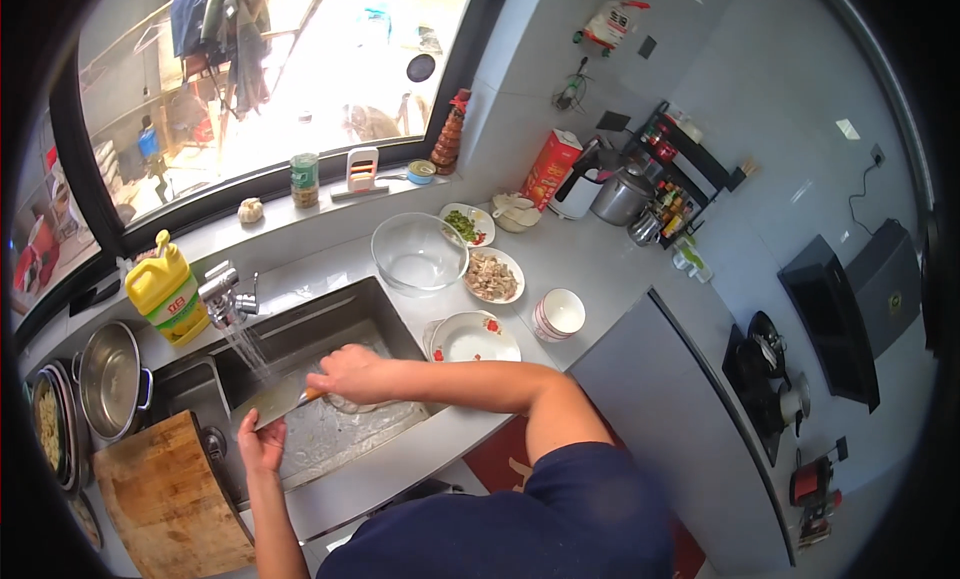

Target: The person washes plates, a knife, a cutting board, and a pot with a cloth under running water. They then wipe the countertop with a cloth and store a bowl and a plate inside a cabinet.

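Observation:
Over the steel sink [352,448], my right hand [349,372] grips the brown handle of a kitchen cleaver [270,405]. Its wide blade points left and is held above the sink floor. My left hand [261,440] is at the blade's far end, fingertips on the metal; part of the fingers is hidden from view. Water streams from the chrome faucet [225,294] just behind the blade. Beneath my right wrist, a pale round thing in the sink is partly covered. A wooden cutting board [169,496] lies across the sink's left end.
A steel pot [111,384] and a yellow jug [169,290] stand left of the faucet. Right of the sink are a glass bowl [418,252], a plate of chopped meat [493,276], a dish of cut green peppers [463,226], flowered plates [476,339] and stacked bowls [559,316].

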The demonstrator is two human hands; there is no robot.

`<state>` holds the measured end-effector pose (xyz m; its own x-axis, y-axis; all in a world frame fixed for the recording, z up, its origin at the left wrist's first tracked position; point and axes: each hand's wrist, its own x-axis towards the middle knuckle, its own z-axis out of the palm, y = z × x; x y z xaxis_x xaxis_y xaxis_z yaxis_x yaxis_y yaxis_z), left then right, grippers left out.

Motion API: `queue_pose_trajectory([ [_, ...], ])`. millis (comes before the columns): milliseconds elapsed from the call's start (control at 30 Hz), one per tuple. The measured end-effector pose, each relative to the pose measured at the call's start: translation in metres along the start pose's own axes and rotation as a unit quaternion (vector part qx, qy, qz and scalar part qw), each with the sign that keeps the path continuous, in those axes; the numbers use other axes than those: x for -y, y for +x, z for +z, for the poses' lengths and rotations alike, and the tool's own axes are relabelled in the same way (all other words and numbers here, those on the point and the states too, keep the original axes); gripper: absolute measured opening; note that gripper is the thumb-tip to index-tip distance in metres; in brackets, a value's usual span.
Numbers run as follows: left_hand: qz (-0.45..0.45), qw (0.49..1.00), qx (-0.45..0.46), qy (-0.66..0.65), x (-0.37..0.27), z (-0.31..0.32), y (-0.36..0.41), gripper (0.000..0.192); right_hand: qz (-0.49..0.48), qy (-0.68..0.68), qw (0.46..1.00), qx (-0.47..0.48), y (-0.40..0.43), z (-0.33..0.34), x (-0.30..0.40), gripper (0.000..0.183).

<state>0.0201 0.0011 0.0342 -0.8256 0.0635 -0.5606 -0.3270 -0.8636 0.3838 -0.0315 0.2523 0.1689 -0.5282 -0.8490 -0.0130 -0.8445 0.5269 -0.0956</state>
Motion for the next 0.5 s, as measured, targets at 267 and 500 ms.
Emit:
queue_pose_trajectory([
  [267,0.015,0.996,0.045,0.078,0.031,0.039,0.013,0.033,0.201,-0.206,0.956,-0.053,-0.201,-0.165,-0.103,0.016],
  [500,0.059,0.992,-0.071,0.089,0.121,0.05,0.064,0.017,0.477,-0.388,0.78,0.119,-0.397,-0.294,-0.269,0.015],
])
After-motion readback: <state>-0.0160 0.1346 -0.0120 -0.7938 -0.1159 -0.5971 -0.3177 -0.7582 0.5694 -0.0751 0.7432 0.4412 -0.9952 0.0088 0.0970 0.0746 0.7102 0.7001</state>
